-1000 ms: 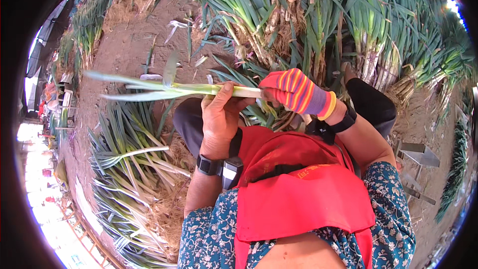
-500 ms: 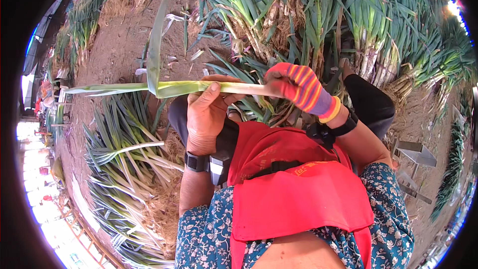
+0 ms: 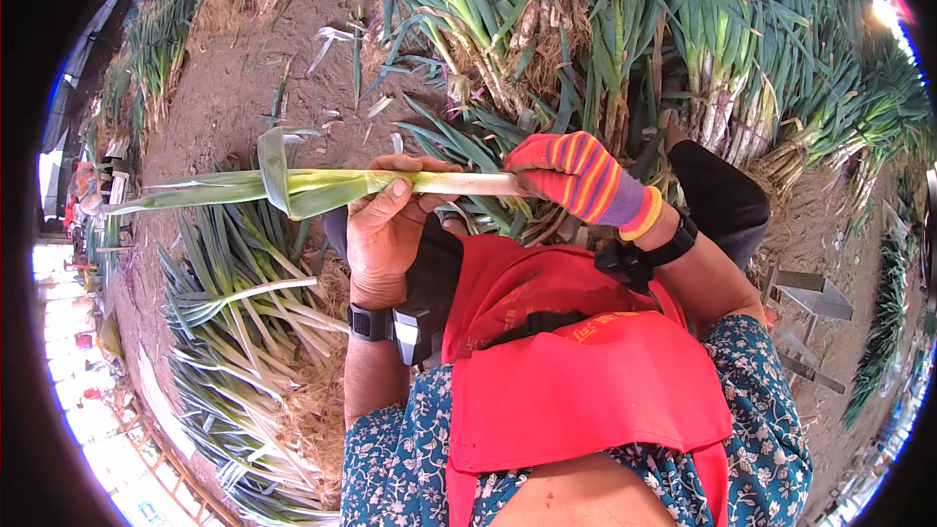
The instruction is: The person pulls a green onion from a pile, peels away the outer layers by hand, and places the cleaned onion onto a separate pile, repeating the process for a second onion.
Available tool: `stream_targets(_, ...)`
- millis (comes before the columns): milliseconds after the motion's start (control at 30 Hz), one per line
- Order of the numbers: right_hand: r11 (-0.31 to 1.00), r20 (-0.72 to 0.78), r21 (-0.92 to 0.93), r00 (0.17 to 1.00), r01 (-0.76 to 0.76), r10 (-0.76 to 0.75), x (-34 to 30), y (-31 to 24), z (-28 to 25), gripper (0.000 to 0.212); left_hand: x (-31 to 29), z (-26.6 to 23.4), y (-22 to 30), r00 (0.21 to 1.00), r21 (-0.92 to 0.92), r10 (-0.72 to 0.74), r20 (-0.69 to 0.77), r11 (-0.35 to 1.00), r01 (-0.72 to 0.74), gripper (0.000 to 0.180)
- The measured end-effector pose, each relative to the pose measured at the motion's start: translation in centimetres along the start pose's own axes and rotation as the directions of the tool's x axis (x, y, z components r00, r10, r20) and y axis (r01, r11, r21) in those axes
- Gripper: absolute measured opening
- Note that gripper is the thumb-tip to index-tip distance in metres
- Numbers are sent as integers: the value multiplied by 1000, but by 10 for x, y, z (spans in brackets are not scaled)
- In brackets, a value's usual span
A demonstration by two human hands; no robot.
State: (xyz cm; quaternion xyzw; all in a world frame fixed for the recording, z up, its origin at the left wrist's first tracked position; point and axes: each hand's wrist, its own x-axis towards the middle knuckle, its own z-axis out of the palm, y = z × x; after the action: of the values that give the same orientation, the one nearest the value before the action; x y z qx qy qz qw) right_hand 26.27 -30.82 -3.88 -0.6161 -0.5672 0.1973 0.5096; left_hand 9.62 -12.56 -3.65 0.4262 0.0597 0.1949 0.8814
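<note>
A leek (image 3: 475, 184) lies nearly level across my lap, its green leaves stretching left and one leaf folded over. My bare left hand (image 3: 387, 227) is closed round its pale green middle, thumb on top. At the white end, my right hand (image 3: 571, 176), in a striped red, yellow and purple glove, grips with curled fingers. The root tip is hidden by that glove. Below and left of my left hand, a pile of leeks (image 3: 249, 332) rests on the ground, white stems and roots turned toward me.
Upright bundles of leeks (image 3: 727, 59) stand ahead and to the right. Loose leaves and scraps (image 3: 381, 105) litter the dirt ground (image 3: 239, 68). A small metal stand (image 3: 815, 293) is by my right elbow. More leeks (image 3: 883, 332) lie at the far right.
My left hand and the leek have shifted slightly left and down. The folded leaf has swung lower and drooped. My right hand has moved a little left, still at the white end.
</note>
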Motion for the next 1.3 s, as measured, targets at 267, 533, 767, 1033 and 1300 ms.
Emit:
stream_targets(267,691,-82,-720,980,68,-182,-18,49,-6,16,-6,-13,4,992,-72,53,-110,996,-62,24)
stream_targets(533,921,-254,-375,945,100,-206,3,-6,-5,33,-5,-25,7,982,-58,60,-176,996,-71,27)
stream_targets(767,868,-263,-496,950,15,-168,9,-4,26,43,-3,0,8,885,30,185,-427,981,-191,22)
stream_targets(1033,965,-233,-210,951,155,-204,9,17,26,21,-9,1,14,842,228,317,-436,944,-237,21)
stream_targets(1300,983,-77,180,995,-47,61,-1,17,16,20,-14,-20,14,955,43,154,-254,988,-148,28)
